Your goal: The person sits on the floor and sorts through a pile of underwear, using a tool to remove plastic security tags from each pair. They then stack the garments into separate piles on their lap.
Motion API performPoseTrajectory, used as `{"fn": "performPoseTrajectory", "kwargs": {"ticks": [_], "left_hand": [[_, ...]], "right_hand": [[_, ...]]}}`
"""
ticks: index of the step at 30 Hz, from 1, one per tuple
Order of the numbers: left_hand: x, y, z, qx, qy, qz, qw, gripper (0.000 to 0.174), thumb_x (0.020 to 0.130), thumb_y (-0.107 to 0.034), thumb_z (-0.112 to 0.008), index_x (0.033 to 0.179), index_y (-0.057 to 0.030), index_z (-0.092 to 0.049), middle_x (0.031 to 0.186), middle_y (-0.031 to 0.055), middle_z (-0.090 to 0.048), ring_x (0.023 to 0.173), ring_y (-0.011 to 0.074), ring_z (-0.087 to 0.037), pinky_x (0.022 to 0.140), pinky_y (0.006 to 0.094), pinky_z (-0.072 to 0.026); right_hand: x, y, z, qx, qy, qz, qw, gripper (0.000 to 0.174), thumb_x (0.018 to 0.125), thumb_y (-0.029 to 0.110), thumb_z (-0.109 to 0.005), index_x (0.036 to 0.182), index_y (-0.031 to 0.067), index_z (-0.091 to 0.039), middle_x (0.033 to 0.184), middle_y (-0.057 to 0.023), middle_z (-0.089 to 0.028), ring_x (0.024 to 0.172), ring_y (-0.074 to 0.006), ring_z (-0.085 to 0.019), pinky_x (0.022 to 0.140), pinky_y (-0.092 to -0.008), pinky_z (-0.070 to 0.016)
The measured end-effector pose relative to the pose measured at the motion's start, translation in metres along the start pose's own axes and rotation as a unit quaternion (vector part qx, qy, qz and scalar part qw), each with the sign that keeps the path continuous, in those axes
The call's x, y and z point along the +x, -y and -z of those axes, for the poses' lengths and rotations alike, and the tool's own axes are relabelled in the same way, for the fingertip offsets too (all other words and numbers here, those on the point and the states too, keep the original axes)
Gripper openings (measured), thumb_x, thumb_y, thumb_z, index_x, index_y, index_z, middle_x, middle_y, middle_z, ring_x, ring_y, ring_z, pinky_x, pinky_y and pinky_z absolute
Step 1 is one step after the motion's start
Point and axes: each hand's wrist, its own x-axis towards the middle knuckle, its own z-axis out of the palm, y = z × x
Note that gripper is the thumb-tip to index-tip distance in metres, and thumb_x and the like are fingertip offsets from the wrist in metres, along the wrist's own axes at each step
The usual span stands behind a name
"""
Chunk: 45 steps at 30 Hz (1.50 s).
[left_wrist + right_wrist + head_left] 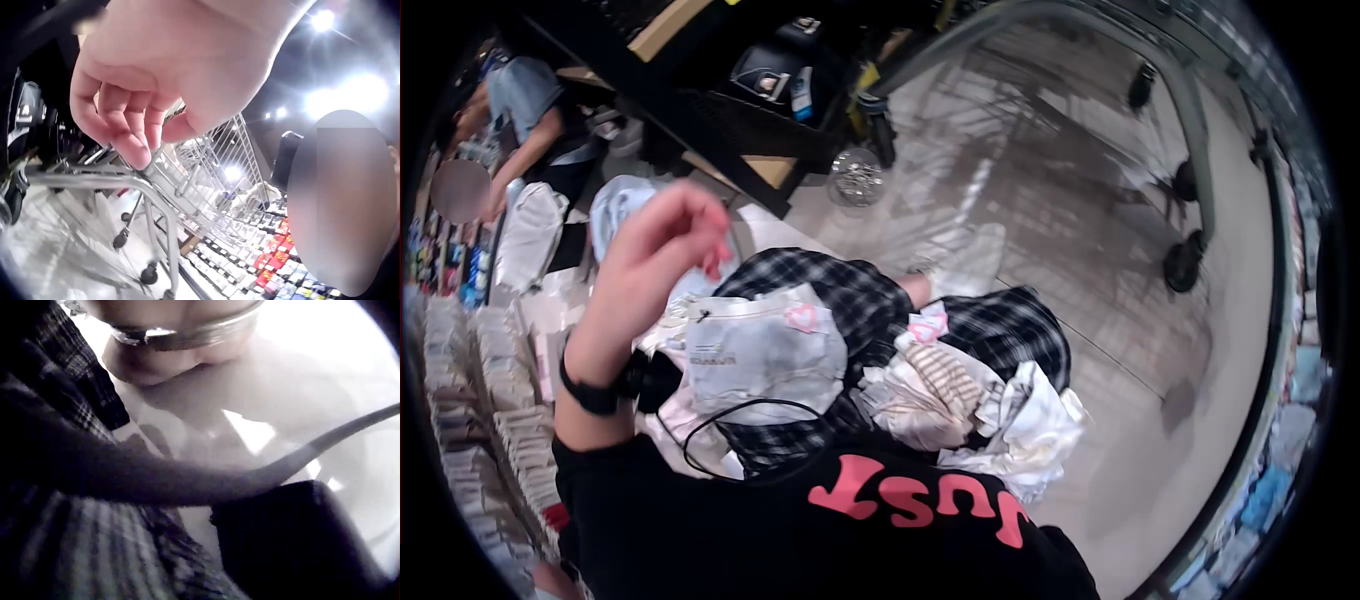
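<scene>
My left hand is raised above the left side of my lap, its fingers loosely curled around nothing. In the left wrist view, the bent fingers of this hand hang in front of a metal cart. On my plaid-covered lap lies a white pouch with a pink heart tag. A striped cloth bundle with a similar tag lies beside it, near crumpled white fabric. My right hand does not show in the head view; the right wrist view has skin with a metallic band, its fingers indistinct.
Rows of packaged goods stand at the left. Another person is at the upper left. A black shelf frame crosses above, and a wheeled cart frame stands on the tiled floor. A black cable loops over my lap.
</scene>
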Motion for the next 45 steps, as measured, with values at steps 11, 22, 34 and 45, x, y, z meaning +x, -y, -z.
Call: {"fn": "performPoseTrajectory", "kwargs": {"ticks": [11, 22, 34, 45], "left_hand": [[-0.032, 0.096, -0.129, -0.04, 0.35, 0.006, 0.936, 0.031, 0.08, -0.013, -0.061, 0.106, 0.0, -0.051, 0.088, 0.0082, -0.06, 0.073, 0.0143, -0.06, 0.066, 0.0262, -0.0482], [-0.031, 0.181, -0.225, 0.157, 0.307, -0.187, 0.92, 0.062, 0.065, -0.016, -0.07, 0.118, 0.0, -0.042, 0.11, 0.0198, -0.042, 0.096, 0.0336, -0.052, 0.082, 0.0347, -0.0455], [-0.004, 0.143, -0.137, 0.131, 0.196, -0.207, 0.95, 0.024, 0.066, -0.009, -0.06, 0.088, -0.0018, -0.058, 0.078, 0.0112, -0.057, 0.071, 0.024, -0.058, 0.068, 0.0301, -0.0458], [0.003, 0.048, -0.036, -0.241, 0.034, -0.189, 0.951, 0.015, 0.083, -0.015, -0.052, 0.087, -0.0002, -0.05, 0.093, 0.0086, -0.055, 0.083, 0.0125, -0.053, 0.074, 0.0224, -0.042]], "right_hand": [[-0.013, 0.056, 0.211, 0.562, 0.225, 0.253, 0.755, 0.077, 0.078, 0.061, -0.052, 0.13, 0.0055, -0.039, 0.131, -0.0102, -0.042, 0.12, -0.0218, -0.041, 0.089, -0.0401, -0.0409], [-0.071, 0.156, 0.221, 0.418, 0.021, 0.376, 0.827, 0.043, 0.067, 0.016, -0.074, 0.103, 0.0003, -0.055, 0.092, -0.0113, -0.061, 0.086, -0.0236, -0.059, 0.077, -0.0321, -0.0453], [-0.034, 0.204, 0.251, 0.609, 0.213, 0.286, 0.708, 0.038, 0.076, 0.007, -0.068, 0.11, -0.0016, -0.053, 0.101, -0.0064, -0.061, 0.089, -0.0126, -0.057, 0.079, -0.0267, -0.0465], [-0.059, 0.22, 0.26, 0.217, 0.03, 0.464, 0.858, 0.065, 0.075, 0.035, -0.068, 0.123, -0.0014, -0.041, 0.114, -0.0208, -0.047, 0.106, -0.0337, -0.047, 0.091, -0.0357, -0.0386]]}}
